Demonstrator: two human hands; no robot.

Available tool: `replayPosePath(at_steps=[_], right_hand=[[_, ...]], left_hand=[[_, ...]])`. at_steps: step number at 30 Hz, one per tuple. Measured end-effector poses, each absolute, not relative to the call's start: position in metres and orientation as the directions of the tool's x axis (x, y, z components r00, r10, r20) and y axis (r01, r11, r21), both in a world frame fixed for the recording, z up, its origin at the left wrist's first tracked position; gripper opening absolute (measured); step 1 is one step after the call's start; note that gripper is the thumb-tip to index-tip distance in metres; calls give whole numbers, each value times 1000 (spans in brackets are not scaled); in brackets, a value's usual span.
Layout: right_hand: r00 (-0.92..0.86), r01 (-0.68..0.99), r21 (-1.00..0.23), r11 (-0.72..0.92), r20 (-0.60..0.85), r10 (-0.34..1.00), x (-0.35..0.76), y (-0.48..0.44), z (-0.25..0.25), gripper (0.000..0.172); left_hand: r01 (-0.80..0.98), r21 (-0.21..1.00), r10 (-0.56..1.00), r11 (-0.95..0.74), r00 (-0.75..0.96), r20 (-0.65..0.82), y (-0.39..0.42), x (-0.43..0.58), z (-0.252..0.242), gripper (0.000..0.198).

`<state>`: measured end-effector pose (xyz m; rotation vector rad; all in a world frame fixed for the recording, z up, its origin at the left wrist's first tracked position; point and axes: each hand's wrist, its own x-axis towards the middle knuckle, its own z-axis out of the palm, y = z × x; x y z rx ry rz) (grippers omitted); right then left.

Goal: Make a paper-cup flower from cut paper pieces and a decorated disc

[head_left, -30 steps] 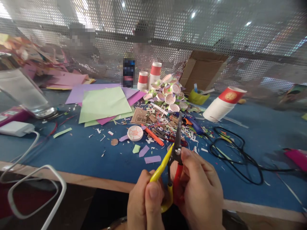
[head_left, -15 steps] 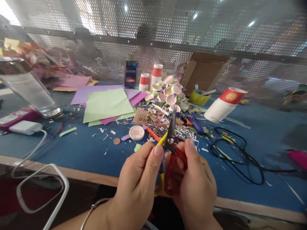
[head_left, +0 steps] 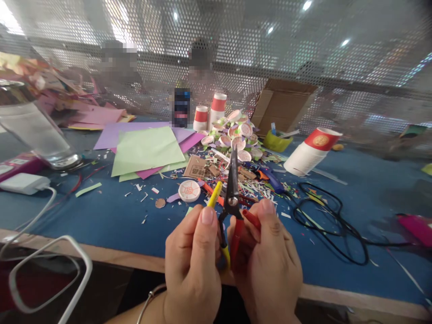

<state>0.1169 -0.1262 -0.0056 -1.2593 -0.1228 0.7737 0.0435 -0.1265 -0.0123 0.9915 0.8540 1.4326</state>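
Observation:
My left hand [head_left: 194,256] is closed, its thumb and fingers pinching a yellow handle sleeve [head_left: 215,194] that stands off the metal of the scissors [head_left: 232,191]. A second yellow piece wraps the lower left handle. My right hand [head_left: 273,252] is closed around the scissors' red handle and a short red sleeve [head_left: 251,219]. The black blades are together and point away from me, over the scraps. Beyond my left hand lies a white paper disc [head_left: 189,191] with a red pattern.
Behind are a heap of discs [head_left: 238,144], green paper [head_left: 146,150], paper cups [head_left: 218,105], a cardboard box [head_left: 283,105] and a yellow-green holder [head_left: 276,141]. A leaning cup stack [head_left: 312,153], blue glue gun [head_left: 274,180] and black cable [head_left: 340,225] are right; a glass [head_left: 38,130] and white charger [head_left: 24,183] left.
My left hand has drawn the yellow sleeve away from the scissors, leaving a gap. The red sleeve's end now shows apart from the metal. The view has shifted slightly.

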Motion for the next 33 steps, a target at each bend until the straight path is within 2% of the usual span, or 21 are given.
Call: replayPosePath(at_steps=[4, 10, 12, 16, 18, 22, 25, 27, 29, 30, 31, 32, 33], right_hand=[[767, -360, -919, 161, -193, 612, 113, -124, -3, 45], [714, -166, -976, 141, -21, 700, 114, -123, -2, 55], [690, -203, -966, 157, -28, 723, 115, -121, -2, 54], [609, -407, -897, 174, -125, 783, 117, -122, -10, 49], [550, -434, -882, 184, -98, 829, 119, -126, -17, 49], [480, -270, -949, 165, 16, 877, 123, -133, -25, 38], [516, -159, -974, 164, 60, 855, 124, -134, -22, 39], [544, -109, -980, 167, 82, 835, 124, -134, -20, 40], [555, -73, -981, 179, 109, 825, 122, -134, -21, 40], [549, -61, -980, 188, 125, 827, 122, -134, -22, 39], [535, -53, -979, 198, 139, 833, 121, -135, -23, 39], [516, -50, -977, 206, 151, 843, 120, -135, -25, 39], [497, -53, -976, 211, 158, 853, 119, -135, -26, 39]], left_hand=[[-415, 905, 995, -92, -63, 73, -127, 49, -9, 52], [-447, 892, 996, -75, -83, 43, -129, 52, -7, 53], [-434, 898, 997, -72, -41, 60, -125, 50, -9, 52], [-343, 938, 990, -46, 106, 88, -109, 43, -10, 47], [-311, 950, 981, -36, 173, 94, -101, 38, -7, 47], [-245, 969, 961, -43, 255, 107, -93, 24, 3, 46], [-206, 978, 957, -37, 273, 93, -95, 15, 4, 41], [-225, 974, 964, -27, 253, 86, -100, 14, -4, 35], [-299, 954, 987, -16, 150, 63, -107, 18, -15, 28], [-349, 937, 998, 14, 68, 10, -111, 22, -21, 25], [-425, 905, 992, 10, -106, -60, -115, 27, -26, 26], [-497, 868, 968, 16, -210, -138, -120, 32, -31, 28], [-559, 828, 954, 37, -226, -195, -123, 37, -34, 31]])
